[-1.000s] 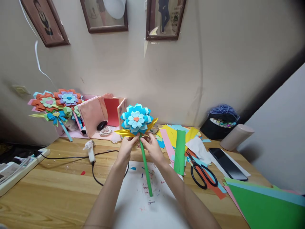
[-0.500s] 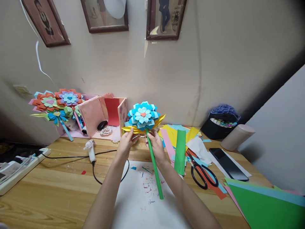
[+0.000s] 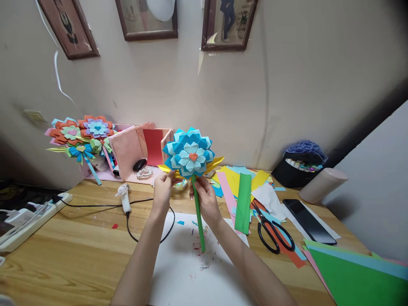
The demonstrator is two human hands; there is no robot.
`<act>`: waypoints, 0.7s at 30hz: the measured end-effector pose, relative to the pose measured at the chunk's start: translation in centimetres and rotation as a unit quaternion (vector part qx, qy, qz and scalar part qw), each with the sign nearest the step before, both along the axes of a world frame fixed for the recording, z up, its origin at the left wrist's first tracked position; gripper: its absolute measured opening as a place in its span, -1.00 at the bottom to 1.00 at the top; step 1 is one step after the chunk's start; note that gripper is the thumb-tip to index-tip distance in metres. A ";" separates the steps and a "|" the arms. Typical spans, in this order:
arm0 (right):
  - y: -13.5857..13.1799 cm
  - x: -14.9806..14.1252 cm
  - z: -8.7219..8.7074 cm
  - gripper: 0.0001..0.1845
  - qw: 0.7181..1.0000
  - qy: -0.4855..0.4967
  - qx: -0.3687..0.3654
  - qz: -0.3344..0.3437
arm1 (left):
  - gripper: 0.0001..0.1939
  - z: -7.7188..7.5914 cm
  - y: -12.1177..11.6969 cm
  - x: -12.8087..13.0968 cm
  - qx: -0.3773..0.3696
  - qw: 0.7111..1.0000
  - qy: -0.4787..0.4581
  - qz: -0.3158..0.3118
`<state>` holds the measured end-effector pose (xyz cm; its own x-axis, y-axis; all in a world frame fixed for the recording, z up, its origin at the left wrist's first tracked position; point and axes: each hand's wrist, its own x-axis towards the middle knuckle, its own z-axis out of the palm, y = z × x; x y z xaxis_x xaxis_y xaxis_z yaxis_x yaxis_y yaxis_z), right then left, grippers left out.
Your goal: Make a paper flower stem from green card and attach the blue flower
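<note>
A paper flower [image 3: 190,153] with blue and pale blue petals, an orange heart at its centre and a green stem [image 3: 198,216] is held up above the table. My right hand [image 3: 206,199] is closed round the top of the stem, just under the bloom. With its fingers pinched, my left hand [image 3: 163,191] grips the yellow leaf [image 3: 166,168] on the flower's left side. Another yellow leaf [image 3: 215,163] sticks out to the right. Beneath the stem lies a white sheet [image 3: 178,263] with coloured marks.
A glue gun [image 3: 124,197] with a black cable stands left of my arms. Scissors [image 3: 274,231], paper strips and a phone [image 3: 309,221] lie right. Finished paper flowers [image 3: 95,127] and a pink box [image 3: 126,155] are at the back left. Green sheets [image 3: 357,272] fill the right corner.
The flower has tilted so that its bloom faces me more and its stem hangs more upright. The view has shifted slightly. Both hands keep hold of it.
</note>
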<state>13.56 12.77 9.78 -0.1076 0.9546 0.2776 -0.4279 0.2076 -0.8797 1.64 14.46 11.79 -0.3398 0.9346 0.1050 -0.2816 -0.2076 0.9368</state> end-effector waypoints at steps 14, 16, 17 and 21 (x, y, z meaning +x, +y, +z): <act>0.3 0.4 0.1 -0.83 0.999 0.034 -0.031 -0.020 | -0.60 0.7 -0.7 0.3 0.000 0.997 0.029 -0.065; 0.4 0.6 0.0 -0.80 0.998 0.030 -0.038 -0.033 | -0.60 0.6 -0.7 0.5 0.001 0.997 0.027 -0.070; 0.4 0.6 0.0 -0.80 0.998 0.026 -0.040 -0.037 | -0.60 0.6 -0.7 0.6 0.001 0.997 0.027 -0.070; 0.8 1.0 -0.1 -0.83 0.998 0.033 -0.042 -0.035 | -0.61 0.5 -0.6 0.7 -0.001 0.996 0.030 -0.078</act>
<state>14.57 13.56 9.66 -0.0247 0.9792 0.2013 -0.4729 0.1659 -0.8654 2.39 13.85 12.28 -0.1832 0.9758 0.1195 -0.2542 -0.1644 0.9531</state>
